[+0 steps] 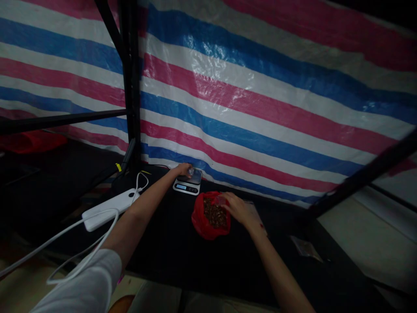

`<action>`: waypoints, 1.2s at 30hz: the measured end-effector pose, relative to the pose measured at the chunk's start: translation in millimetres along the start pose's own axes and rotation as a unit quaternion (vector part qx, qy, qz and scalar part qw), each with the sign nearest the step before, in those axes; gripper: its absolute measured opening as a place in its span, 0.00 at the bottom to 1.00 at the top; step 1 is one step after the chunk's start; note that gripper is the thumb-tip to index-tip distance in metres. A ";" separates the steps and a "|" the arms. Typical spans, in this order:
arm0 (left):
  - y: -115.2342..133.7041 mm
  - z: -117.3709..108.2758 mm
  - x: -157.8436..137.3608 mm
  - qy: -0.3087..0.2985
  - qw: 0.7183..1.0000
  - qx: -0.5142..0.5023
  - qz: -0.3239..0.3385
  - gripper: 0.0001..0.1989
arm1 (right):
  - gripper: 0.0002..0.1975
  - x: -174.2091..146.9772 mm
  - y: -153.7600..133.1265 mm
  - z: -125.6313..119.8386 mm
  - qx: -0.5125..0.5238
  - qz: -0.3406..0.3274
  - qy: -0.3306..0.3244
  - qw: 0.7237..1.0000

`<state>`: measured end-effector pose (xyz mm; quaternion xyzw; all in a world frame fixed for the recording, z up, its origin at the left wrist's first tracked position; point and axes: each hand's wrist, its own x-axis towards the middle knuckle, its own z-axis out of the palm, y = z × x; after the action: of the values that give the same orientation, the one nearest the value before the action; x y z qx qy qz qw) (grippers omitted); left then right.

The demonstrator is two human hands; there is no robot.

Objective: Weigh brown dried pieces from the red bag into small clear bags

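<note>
My left hand [185,169] reaches to the back of the digital scale [186,186], its fingers closed round a small, shiny see-through thing [190,172] over the dark weighing plate. Whether that is a bag or a cup is too small to tell. An open red plastic bag [198,221] stands just in front of the scale, its rim spread, filled with small brown pieces [215,214]. Over the bag's right rim, my right hand [235,206] has its fingers bent round a small clear cup-like thing [220,201], just above the brown pieces.
A white power strip [110,209] with looping white cables lies left of my left arm. Behind my right hand is a flat pale packet [256,213]; a small clear packet [306,248] lies farther right. Black frame posts [130,87] and striped sheeting [247,100] bound the black table [182,256].
</note>
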<state>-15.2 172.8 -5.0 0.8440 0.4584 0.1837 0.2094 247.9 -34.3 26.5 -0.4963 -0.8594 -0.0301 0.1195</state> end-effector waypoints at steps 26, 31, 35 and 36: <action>92.4 88.4 -153.9 -0.026 0.997 -0.043 -0.065 0.17 | 0.19 -5.9 -29.1 42.8 0.067 -0.084 -0.015 0.994; 97.0 94.9 -140.9 0.010 0.993 -0.086 -0.076 0.16 | 0.19 -10.6 -32.7 59.9 0.251 0.022 0.053 0.966; 97.1 107.2 -143.0 0.056 0.981 -0.172 -0.065 0.17 | 0.17 -12.0 -33.8 83.3 0.330 0.077 0.106 0.935; 95.9 109.9 -144.0 0.067 0.975 -0.201 -0.059 0.17 | 0.17 -12.8 -34.1 88.7 0.337 0.087 0.114 0.931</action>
<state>33.1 -17.3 -64.8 0.7417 0.4741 0.3158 0.3542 209.1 -47.2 -60.2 -0.4931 -0.7530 0.2155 0.3787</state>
